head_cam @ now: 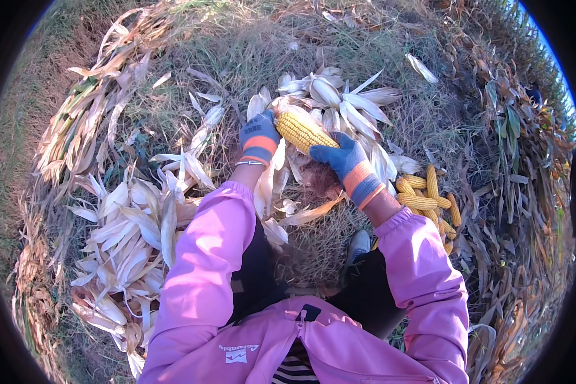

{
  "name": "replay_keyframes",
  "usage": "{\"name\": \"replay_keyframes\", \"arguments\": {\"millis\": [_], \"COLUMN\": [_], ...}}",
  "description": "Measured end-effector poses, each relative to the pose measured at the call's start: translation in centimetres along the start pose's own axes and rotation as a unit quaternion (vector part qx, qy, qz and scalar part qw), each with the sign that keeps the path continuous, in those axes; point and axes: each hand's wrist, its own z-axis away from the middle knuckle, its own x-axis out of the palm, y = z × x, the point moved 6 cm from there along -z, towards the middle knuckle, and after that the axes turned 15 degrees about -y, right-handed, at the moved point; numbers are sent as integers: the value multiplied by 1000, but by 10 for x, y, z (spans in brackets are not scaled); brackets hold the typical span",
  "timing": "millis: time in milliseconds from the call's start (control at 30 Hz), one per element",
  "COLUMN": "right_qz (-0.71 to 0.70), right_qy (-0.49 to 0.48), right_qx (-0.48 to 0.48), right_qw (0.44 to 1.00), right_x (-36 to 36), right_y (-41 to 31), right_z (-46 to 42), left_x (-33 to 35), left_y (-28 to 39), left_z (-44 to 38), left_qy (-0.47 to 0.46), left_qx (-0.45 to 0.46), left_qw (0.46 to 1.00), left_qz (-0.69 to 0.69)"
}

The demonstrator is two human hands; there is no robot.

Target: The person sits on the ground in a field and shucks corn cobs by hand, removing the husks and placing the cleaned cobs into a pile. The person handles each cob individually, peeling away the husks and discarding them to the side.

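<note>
Between my two gloved hands a yellow ear of corn [301, 132] lies at a slant, its kernels bare along the side that faces me. My left hand [260, 132], in a blue and orange work glove, grips its base end, where pale husk hangs down below the fingers. Around the lower right tip closes my right hand [342, 156], in a matching glove. A brown tuft of corn silk [320, 178] is just beneath that hand. Dry husks [350, 103] are spread on the ground beyond the ear.
Husked yellow cobs [418, 201] are heaped on the ground to my right. A large pile of pale corn husks [129, 235] is at my left. Dry cornstalks [96, 91] line the left side, with more stalks [513, 144] on the right. My shoe [359, 246] rests on dry grass.
</note>
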Motion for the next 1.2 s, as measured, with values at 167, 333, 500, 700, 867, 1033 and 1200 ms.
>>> {"name": "replay_keyframes", "arguments": {"millis": [167, 333, 500, 700, 867, 1033, 1200], "right_qz": [-395, -451, -469, -447, -452, -422, -462], "right_qy": [-85, -146, -164, -178, -177, -158, -168], "right_qx": [50, 47, 3, 7, -10, 46, -14], "right_qw": [914, 879, 868, 877, 874, 892, 870], "right_x": [13, 6, 10, 8, 15, -2, 18], "right_y": [1, 9, -2, 0, -14, -6, -54], "right_z": [4, -2, 0, -3, 3, 4, 21], "left_x": [6, 6, 11, 10, 6, 4, -3], "left_y": [-48, -59, -16, 4, -1, -2, 1], "left_z": [-10, -25, -21, -10, -7, -5, 4], "left_qy": [71, 56, -130, -236, -267, -252, -228], "left_qx": [-79, 19, 154, 215, 215, 243, 269], "left_qw": [914, 851, 777, 671, 709, 730, 710], "left_qz": [391, 522, 597, 669, 617, 587, 610]}}
